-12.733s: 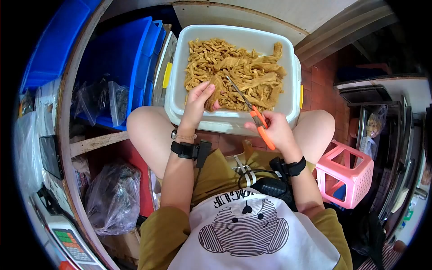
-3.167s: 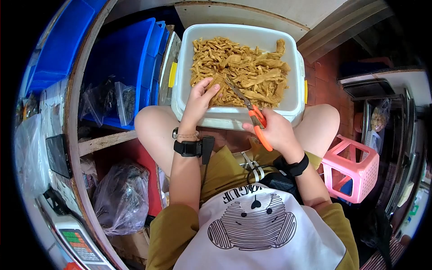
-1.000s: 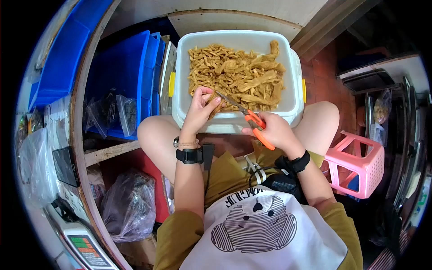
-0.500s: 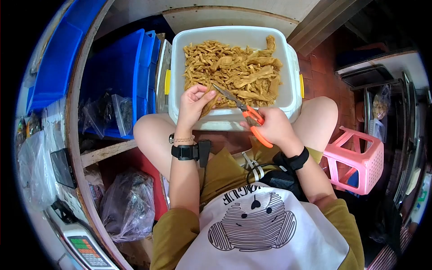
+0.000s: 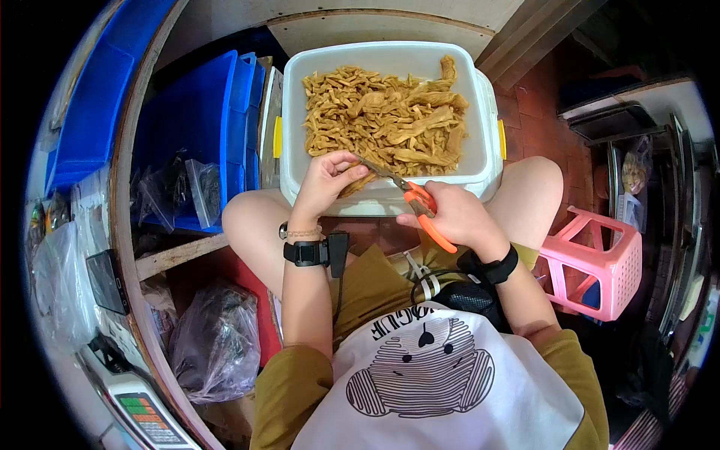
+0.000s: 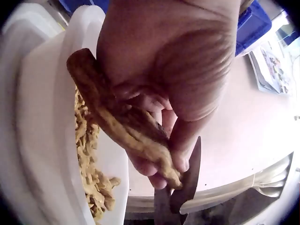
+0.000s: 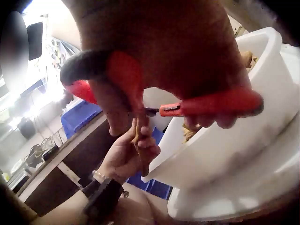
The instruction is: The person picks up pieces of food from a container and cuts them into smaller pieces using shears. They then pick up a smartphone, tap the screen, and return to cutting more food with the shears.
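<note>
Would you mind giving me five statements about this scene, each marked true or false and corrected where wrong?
1. The right hand grips a pair of scissors. True.
2. The left hand pinches a brown strip. True.
3. The scissors point away from the left hand. False: they point toward it.
4. The other brown pieces lie on the floor. False: they lie in a white tub.
5. A pink stool is nearer the right hand than the left. True.
</note>
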Available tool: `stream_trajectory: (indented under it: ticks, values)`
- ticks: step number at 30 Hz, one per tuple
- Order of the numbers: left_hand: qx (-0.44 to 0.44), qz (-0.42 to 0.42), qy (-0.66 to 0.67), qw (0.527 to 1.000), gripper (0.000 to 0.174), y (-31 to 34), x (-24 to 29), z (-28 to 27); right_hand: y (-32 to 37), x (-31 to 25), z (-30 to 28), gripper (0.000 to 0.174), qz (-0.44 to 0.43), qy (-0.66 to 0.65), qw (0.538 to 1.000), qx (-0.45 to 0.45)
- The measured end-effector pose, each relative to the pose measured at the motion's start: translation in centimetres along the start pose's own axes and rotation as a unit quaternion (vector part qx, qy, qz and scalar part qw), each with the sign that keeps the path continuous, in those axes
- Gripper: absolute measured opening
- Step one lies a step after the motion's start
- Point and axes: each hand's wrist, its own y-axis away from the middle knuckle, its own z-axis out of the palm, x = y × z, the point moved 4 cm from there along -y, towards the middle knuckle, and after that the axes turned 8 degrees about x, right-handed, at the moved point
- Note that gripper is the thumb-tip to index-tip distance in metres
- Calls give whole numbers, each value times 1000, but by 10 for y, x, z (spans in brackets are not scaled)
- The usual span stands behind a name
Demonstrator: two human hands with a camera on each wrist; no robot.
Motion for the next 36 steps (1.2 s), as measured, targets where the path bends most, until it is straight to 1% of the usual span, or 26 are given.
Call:
stream_trajectory:
  ticks: [2, 6, 8, 11, 12, 14, 15, 17, 18, 20, 21, 22, 23, 24, 25, 26, 27, 28, 29, 30, 32, 34, 36]
  values:
    - [16, -24, 12, 1000, 14, -1, -1, -3, 0, -2, -1, 70, 6, -25, 999, 36]
    - [31, -27, 14, 999, 17, 2, 1, -8, 0, -3, -3, 66, 38, -65, 997, 27]
    - [99, -14, -11, 995, 19, 3, 5, -11, 1, -1, -5, 64, 37, -96, 994, 38]
    - [110, 0, -17, 994, 21, 1, 1, -16, 0, -2, -4, 64, 19, -87, 995, 49]
    - [110, 1, -18, 994, 21, 2, 0, -16, 0, 1, -3, 64, 18, -87, 995, 50]
    - [96, -7, 2, 995, 18, 2, 0, -18, -2, 4, 2, 52, 12, -88, 995, 46]
    - [97, -6, 1, 995, 18, 2, 4, -19, -1, 2, 1, 52, 11, -89, 995, 46]
    - [25, -82, -69, 994, 14, 5, 5, -14, 2, -4, -2, 56, -12, -48, 998, 49]
    - [-11, -14, -42, 999, 11, 6, 6, -2, 2, -3, 2, 56, -12, -48, 998, 49]
    - [-10, -1, -33, 999, 12, 4, -1, 2, 0, -1, 9, 65, -34, -52, 995, 80]
    - [-8, 12, -23, 1000, 13, 4, -1, 3, 0, -1, 7, 65, -33, -52, 995, 80]
    - [-8, 13, -23, 1000, 13, 3, 0, 2, 0, 0, 5, 60, -13, -59, 996, 66]
    - [14, 1, -38, 999, 16, 2, -1, -1, -2, 1, 4, 56, 7, -66, 996, 52]
    - [37, -10, -52, 998, 18, 1, -1, -4, -3, 2, 4, 56, 6, -66, 996, 51]
    - [38, -9, -52, 998, 18, 0, -2, -5, -6, 5, 5, 54, 23, -62, 997, 47]
    - [75, 28, -45, 996, 20, -2, -3, -7, -7, 8, 7, 53, 40, -58, 997, 42]
    - [111, 66, -39, 991, 22, -5, -3, -9, -8, 9, 8, 53, 38, -58, 997, 43]
    - [144, 89, -22, 985, 24, -10, -5, -10, -9, 9, 8, 52, 34, -53, 995, 76]
    - [146, 91, -21, 985, 24, -10, -8, -10, -10, 9, 6, 50, 30, -50, 992, 108]
    - [149, 90, -17, 985, 24, -9, -7, -10, -9, 8, 5, 50, 27, -49, 993, 107]
    - [153, 90, -12, 984, 23, -8, -3, -11, -7, 4, -2, 50, 5, -25, 989, 148]
    - [137, 48, 24, 989, 24, -8, -5, -13, -6, 3, -4, 51, -2, -19, 988, 152]
    - [125, 53, 45, 990, 24, -10, -5, -12, -5, 0, -7, 52, -9, -13, 988, 156]
